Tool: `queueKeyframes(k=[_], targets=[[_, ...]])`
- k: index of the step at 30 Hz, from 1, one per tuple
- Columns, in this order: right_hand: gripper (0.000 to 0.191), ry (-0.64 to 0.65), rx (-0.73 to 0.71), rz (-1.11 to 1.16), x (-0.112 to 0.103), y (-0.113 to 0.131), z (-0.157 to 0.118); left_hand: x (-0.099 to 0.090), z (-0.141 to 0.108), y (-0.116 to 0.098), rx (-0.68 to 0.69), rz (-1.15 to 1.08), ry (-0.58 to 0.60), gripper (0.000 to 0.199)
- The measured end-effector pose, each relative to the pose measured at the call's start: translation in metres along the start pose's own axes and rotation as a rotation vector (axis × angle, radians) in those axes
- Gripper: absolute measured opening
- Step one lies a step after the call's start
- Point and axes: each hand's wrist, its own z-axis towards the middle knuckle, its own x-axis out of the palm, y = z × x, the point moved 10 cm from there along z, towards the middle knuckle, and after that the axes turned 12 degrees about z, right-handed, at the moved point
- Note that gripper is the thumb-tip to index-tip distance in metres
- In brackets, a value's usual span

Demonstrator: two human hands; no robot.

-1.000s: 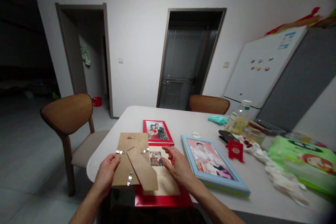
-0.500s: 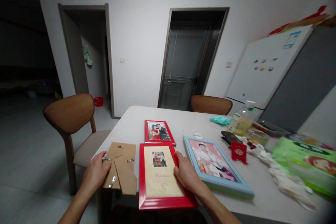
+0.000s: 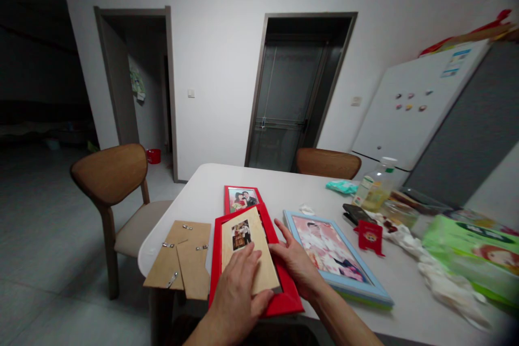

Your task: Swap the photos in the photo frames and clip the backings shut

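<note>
Red frame (image 3: 218, 243), white table (image 3: 198, 189), pale wall (image 3: 214, 65)

Bright red is worn by the nearer frame (image 3: 287, 292), and its inner sheet (image 3: 264, 262) is coloured plain cream. The red is repeated on the farther frame (image 3: 226, 200). The backing board (image 3: 162, 267) is left plain tan. The larger frame (image 3: 356, 253) is finished in pale blue, its picture (image 3: 324, 248) mottled pink and white. The counter (image 3: 203, 184) is surfaced in white.
</note>
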Motion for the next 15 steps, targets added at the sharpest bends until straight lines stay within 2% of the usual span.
queueKeyframes(k=[3, 5, 7, 10, 12, 15], targets=[[0.087, -0.014, -0.045, -0.053, -0.008, 0.001, 0.004, -0.016, 0.001, -0.010, 0.121, 0.013, -0.100, 0.043], [0.083, -0.049, -0.068, -0.143, -0.018, 0.002, 0.008, -0.033, -0.001, -0.003, 0.104, 0.000, -0.193, 0.040], [0.075, -0.086, -0.075, -0.306, -0.028, 0.002, 0.012, -0.053, -0.006, 0.017, -0.013, -0.028, -0.283, 0.038], [0.059, -0.084, -0.135, -0.704, -0.037, 0.007, 0.018, -0.075, -0.021, 0.062, -0.286, -0.074, -0.351, 0.036], [0.051, -0.048, -0.228, -0.992, -0.035, 0.010, 0.020, -0.079, -0.036, 0.091, -0.437, -0.119, -0.343, 0.035], [0.045, -0.002, -0.307, -1.302, -0.032, 0.003, 0.022, -0.073, -0.059, 0.125, -0.577, -0.128, -0.278, 0.036]])
